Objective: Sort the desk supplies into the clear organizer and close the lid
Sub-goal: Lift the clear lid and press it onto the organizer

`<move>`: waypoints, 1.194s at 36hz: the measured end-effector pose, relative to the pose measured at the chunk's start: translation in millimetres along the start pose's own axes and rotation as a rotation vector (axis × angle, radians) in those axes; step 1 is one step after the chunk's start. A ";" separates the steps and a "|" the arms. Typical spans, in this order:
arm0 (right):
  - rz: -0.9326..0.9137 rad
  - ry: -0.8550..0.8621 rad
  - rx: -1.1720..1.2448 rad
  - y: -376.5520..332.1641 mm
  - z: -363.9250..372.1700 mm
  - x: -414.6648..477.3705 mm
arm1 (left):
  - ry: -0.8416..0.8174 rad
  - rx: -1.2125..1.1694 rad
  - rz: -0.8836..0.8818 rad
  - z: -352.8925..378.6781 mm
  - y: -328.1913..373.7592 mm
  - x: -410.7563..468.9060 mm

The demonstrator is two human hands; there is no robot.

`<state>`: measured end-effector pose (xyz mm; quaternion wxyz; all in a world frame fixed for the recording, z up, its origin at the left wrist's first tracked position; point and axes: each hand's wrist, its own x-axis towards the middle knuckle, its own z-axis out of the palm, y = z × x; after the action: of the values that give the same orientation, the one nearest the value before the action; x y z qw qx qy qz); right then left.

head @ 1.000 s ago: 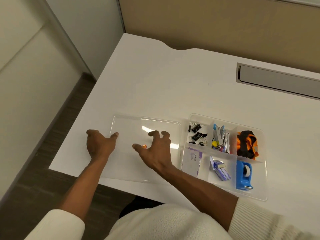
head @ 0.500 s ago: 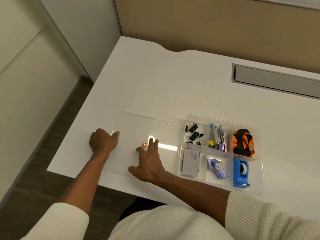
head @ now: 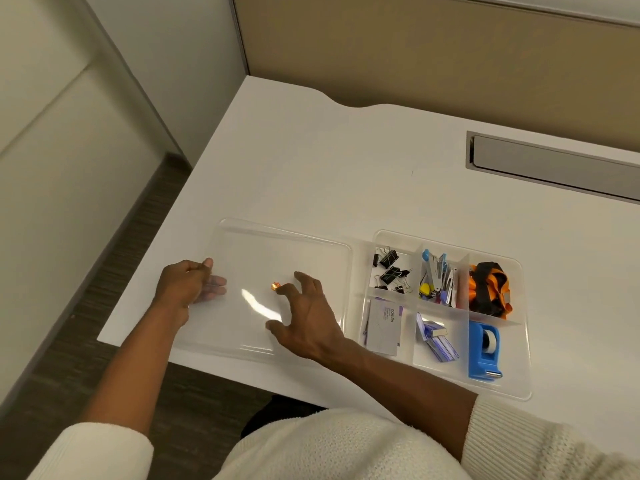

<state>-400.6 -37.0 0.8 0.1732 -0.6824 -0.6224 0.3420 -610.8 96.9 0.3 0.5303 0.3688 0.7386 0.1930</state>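
Supplies all sorted in the organizer [head: 450, 368] near the desk's [head: 311, 161] front edge. Lid [head: 277, 258] lay open flat beside it, not shut. My left hand [head: 188, 284] pinched its left rim; right hand [head: 304, 315], fingers spread, pressed on top holding nothing.

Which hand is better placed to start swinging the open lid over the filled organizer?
Probably the left hand: it grips the lid's outer free edge, fingers under the clear plastic. The right hand rests spread on top of the lid, near the organizer, and would need to move away first.
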 end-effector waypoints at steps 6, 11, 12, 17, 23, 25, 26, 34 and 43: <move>-0.065 0.279 -0.177 6.8 -18.7 -0.2 | 0.021 -0.122 0.109 -36.4 0.7 -6.9; -0.086 0.443 -0.107 1.2 -43.2 -9.2 | -0.026 -0.226 0.104 -46.3 12.3 -13.0; -0.082 0.454 -0.044 0.5 -47.5 -12.2 | -0.041 -0.245 0.092 -42.6 15.4 -14.6; 0.000 0.539 0.043 19.6 -71.3 -28.1 | -0.144 -0.281 0.061 1.7 31.7 -32.0; 0.181 0.616 0.014 77.7 -105.2 -62.6 | -0.226 -0.231 0.091 76.2 38.5 -57.6; 0.215 0.624 0.017 98.1 -116.0 -80.5 | -0.251 -0.211 0.110 101.3 39.7 -69.3; 0.236 0.632 0.036 106.9 -121.8 -90.0 | -0.258 -0.211 0.114 113.4 40.0 -75.6; 0.311 0.708 0.162 159.1 -156.3 -157.0 | -0.262 0.067 0.281 194.0 21.1 -112.7; 0.432 0.664 0.260 210.2 -167.4 -185.8 | -0.206 0.348 0.367 244.6 9.8 -146.3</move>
<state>-131.1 -219.9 26.5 0.3735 -0.8429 -0.3270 0.2074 -356.8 -32.3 11.9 0.4874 0.5998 0.6237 0.1172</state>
